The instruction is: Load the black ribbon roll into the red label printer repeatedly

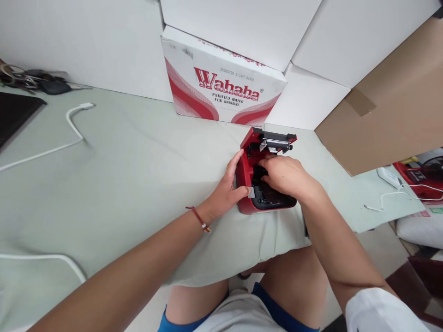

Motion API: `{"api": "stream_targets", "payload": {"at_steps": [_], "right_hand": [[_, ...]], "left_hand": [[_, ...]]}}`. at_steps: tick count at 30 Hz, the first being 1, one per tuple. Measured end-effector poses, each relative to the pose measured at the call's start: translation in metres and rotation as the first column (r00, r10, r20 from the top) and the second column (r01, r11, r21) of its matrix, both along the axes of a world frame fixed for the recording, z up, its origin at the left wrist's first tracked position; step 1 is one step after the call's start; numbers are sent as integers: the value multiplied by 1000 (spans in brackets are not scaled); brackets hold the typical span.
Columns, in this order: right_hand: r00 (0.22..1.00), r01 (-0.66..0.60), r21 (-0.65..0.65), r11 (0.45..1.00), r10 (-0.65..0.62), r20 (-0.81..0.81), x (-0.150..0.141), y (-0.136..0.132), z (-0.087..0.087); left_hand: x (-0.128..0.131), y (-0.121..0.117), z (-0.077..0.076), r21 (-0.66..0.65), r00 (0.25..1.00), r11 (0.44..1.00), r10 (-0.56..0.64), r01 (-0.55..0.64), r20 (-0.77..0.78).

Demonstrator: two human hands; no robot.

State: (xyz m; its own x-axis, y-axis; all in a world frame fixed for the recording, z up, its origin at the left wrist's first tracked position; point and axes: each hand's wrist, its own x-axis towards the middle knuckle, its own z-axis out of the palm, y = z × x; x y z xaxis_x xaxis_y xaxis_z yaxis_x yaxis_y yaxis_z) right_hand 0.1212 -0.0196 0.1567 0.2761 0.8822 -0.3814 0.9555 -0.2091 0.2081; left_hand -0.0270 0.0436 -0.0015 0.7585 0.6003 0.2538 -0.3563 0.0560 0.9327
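Note:
A red label printer (244, 203) stands near the front edge of the cloth-covered table, its lid (249, 136) raised and its black inside showing. My left hand (228, 190) grips the printer's left wall, fingers along the outside and thumb over the rim by a small grey piece (251, 192). Reaching into the open compartment is my right hand (284, 174), with its fingers curled down inside. What those fingers hold, if anything, is hidden. Below them lies a dark, shiny surface (273, 193).
Behind the printer stands a white and red Wahaha water carton (224, 87) against white boxes (238, 23). A brown cardboard panel (387, 101) leans at right. White cables (74, 120) lie at left; another red device (418, 177) sits at far right.

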Motion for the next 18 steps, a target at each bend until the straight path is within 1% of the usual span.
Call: {"api": "stream_targets", "payload": {"at_steps": [2,4,5,7,9,10,12,14,15,16,18], "right_hand": [[1000,10,-34,999,-9,15,-3,5,-3],[1000,23,-10,1000,-23,-1,-2,4,-6],[999,27,33,999,-27,-24,0,0,-6],[994,40,175,984,-21,-107,5,-14,-3],[967,74,328,942,13,-255,12,-37,6],[941,108,391,914,33,-336,16,-52,13],[881,207,479,853,51,-471,29,-84,28],[847,315,532,786,20,-531,45,-115,37],[841,359,541,761,-12,-542,55,-128,37],[836,395,528,752,-55,-546,64,-137,33],[816,449,435,780,-159,-556,78,-147,16]], "left_hand": [[0,2,-2,13,1000,1000,1,0,-11],[0,3,-2,19,1000,1000,-3,3,-15],[0,3,-2,22,1000,1000,-3,4,-16],[-1,2,-1,25,1000,1000,-5,6,-21],[-2,2,0,26,1000,1000,-6,6,-31],[-3,2,1,26,999,1000,-5,6,-37],[-3,2,2,25,999,1000,-6,8,-48],[-4,2,2,23,999,1000,-10,12,-52],[-3,2,2,24,999,1000,-11,12,-52],[-3,3,2,25,999,1000,-9,11,-51],[-2,3,1,27,999,1000,-1,3,-54]]}}
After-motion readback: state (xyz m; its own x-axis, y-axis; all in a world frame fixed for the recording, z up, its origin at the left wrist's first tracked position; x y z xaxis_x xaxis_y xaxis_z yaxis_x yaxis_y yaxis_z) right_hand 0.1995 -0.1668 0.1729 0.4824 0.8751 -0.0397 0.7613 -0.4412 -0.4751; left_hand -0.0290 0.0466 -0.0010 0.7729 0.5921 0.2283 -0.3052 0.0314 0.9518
